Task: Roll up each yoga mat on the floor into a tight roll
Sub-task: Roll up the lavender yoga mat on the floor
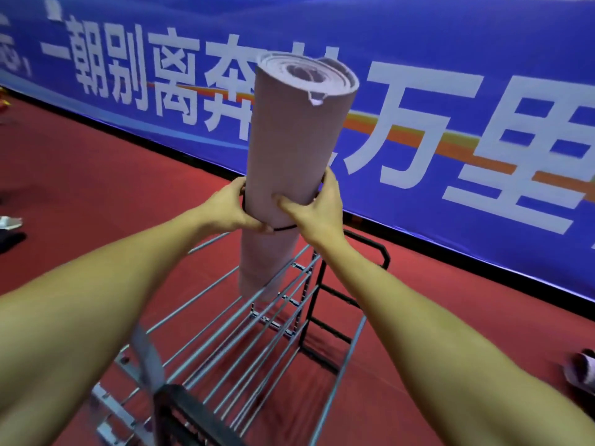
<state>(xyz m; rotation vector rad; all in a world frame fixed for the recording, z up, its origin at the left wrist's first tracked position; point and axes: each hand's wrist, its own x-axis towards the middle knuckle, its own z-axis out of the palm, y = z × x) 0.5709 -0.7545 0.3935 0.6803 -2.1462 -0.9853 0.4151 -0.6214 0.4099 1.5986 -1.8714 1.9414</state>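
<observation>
A pale pink yoga mat (289,133), rolled into a thick roll, stands nearly upright in the middle of the view, its lower end on the metal rack (257,320). My left hand (230,207) grips the roll from the left at mid-height. My right hand (314,209) grips it from the right, thumb across the front. A thin black band (285,227) circles the roll right at my fingers. The roll's top end shows spiral layers and a small torn flap.
The rack has silver bars and a black end frame (347,284) on a red floor (80,175). A blue banner (450,91) with large white characters runs along the back. A pink slipper (582,373) lies at the right edge; dark and white items (9,226) at the left.
</observation>
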